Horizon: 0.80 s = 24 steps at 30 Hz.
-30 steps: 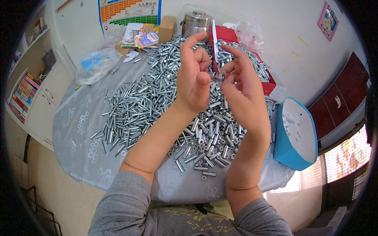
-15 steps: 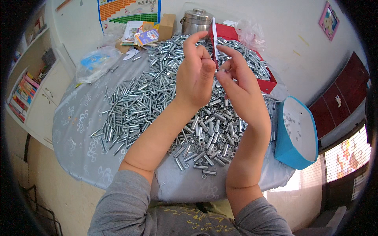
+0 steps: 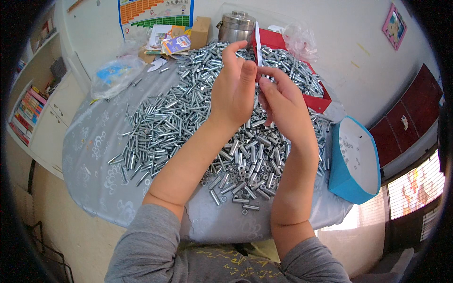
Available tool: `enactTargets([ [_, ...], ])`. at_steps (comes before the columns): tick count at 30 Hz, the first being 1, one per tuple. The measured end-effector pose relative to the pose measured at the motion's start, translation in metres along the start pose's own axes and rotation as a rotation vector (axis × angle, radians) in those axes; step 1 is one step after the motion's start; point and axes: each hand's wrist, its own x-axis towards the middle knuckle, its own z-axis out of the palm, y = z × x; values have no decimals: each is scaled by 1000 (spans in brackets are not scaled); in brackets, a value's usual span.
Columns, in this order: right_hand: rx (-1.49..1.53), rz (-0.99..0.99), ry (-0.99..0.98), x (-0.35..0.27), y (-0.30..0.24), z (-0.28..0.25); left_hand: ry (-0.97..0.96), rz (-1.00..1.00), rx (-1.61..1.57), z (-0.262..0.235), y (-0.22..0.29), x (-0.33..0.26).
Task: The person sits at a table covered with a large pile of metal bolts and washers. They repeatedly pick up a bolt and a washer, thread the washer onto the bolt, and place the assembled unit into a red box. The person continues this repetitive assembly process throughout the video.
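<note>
Silvery metal makes up the heap (image 3: 163, 125), where slim round pins lie at the left and thicker hollow sleeves (image 3: 258, 151) toward the near edge; it spreads across the middle of the grey cloth-covered tabletop (image 3: 101, 160), back to the far edge. Above it the bare left hand (image 3: 233, 89) is half curled, its index finger crooked away from the upright thumb; whether its folded fingers grip anything, I cannot tell. The bare right hand (image 3: 285, 101) faces it, thumb and index finger narrowed almost to a pinch; what, if anything, sits there is hidden.

The step in hand looks like close fingertip work on one small piece between the hands; such a move calls for a light pinch, good alignment and steady wrists, as smooth round metal would probably slip or roll easily.

Small flat metal rings (image 3: 245, 212) lie loose among the sleeves nearest the near edge; the cloth has a soft sheen and pale looping circles. At the right edge leans a blue-walled open bin (image 3: 346, 183), pale inside, with small rings scattered within; toward the far right, a glossy red box (image 3: 317, 104) brims with more metal pieces; at the far edge stands a rounded, lidded steel pot (image 3: 236, 30); at the far left slumps a crinkled clear plastic bag (image 3: 111, 80) with something blue inside.
</note>
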Motion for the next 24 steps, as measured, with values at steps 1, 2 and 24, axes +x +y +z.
enactTargets([
  [1,1,-71,16,2,7,1,-7,-13,20,0,2,0],
  [2,-23,-137,42,5,13,0,-14,-26,41,0,6,0],
  [24,-118,111,-28,10,14,-3,-21,-82,130,5,11,-3],
])
